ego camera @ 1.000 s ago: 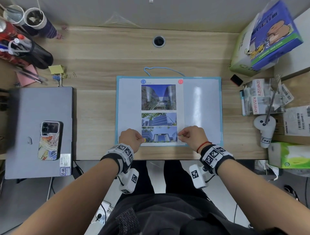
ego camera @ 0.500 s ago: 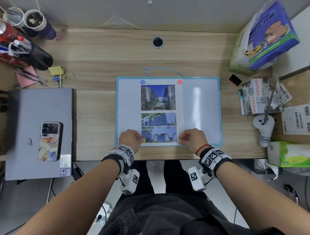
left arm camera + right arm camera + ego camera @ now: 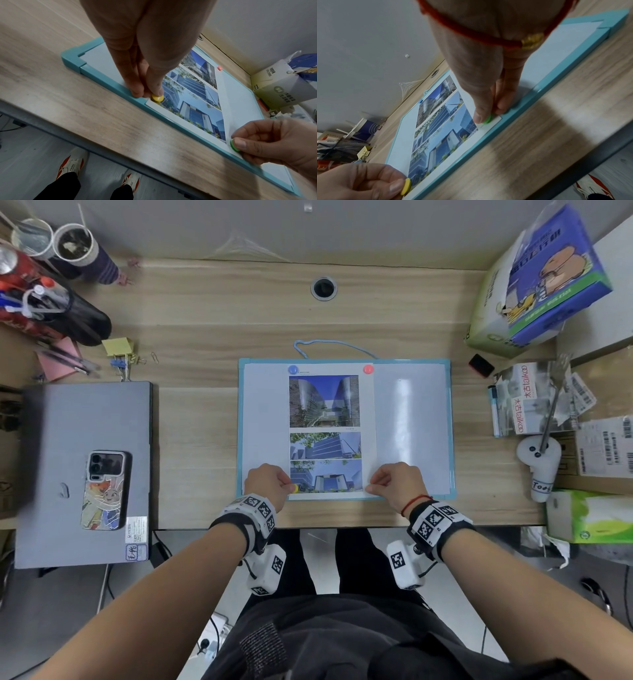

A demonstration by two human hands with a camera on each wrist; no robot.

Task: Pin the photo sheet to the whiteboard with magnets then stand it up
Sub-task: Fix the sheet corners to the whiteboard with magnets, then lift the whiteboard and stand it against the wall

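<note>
A teal-framed whiteboard (image 3: 414, 419) lies flat on the desk. On its left half lies the photo sheet (image 3: 325, 405) with three building photos. A blue magnet (image 3: 293, 369) and a red magnet (image 3: 368, 369) hold the sheet's top corners. My left hand (image 3: 270, 482) pinches a yellow magnet (image 3: 157, 98) at the sheet's bottom left corner. My right hand (image 3: 397, 482) pinches a green magnet (image 3: 488, 119) at the bottom right corner. Both magnets sit tilted at the paper; whether they lie flat I cannot tell.
A closed grey laptop (image 3: 85, 419) with a phone (image 3: 104, 489) on it lies to the left. Pen holders and clips crowd the far left corner. Boxes (image 3: 537, 275), packets, a white controller (image 3: 539, 463) and a tissue pack (image 3: 589, 515) fill the right side. The board's near edge lies close to the desk edge.
Both hands stay at the sheet's bottom corners with hardly any shift. The board and sheet have not moved.
</note>
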